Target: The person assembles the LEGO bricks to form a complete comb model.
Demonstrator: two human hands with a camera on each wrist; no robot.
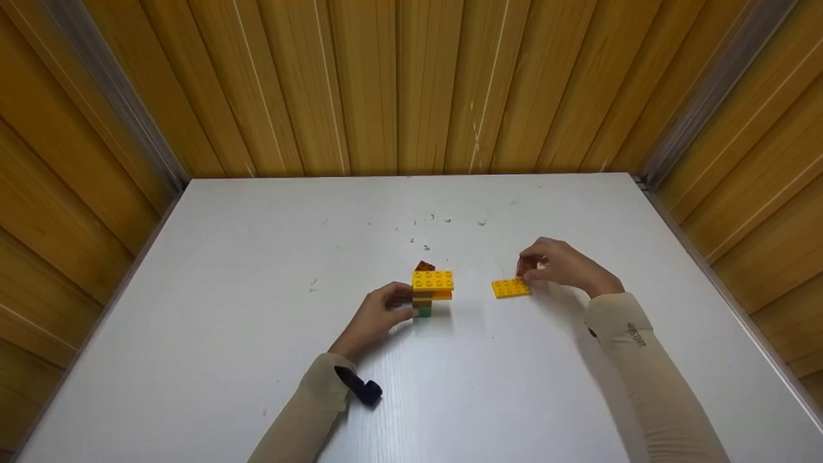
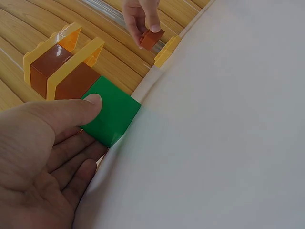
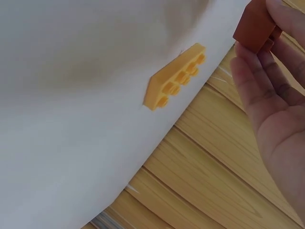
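Brown brick (image 3: 254,26), right hand (image 3: 284,119) pinching it

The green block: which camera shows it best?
The left wrist view: the green block appears large and close, though the left hand partly covers it. The head view shows just a small patch at the bottom of the stack; the right wrist view doesn't show it.

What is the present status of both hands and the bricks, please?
Left hand grips brick stack. Right hand holds brown brick. Yellow plate lies flat on table between hands; probably no obstruction.
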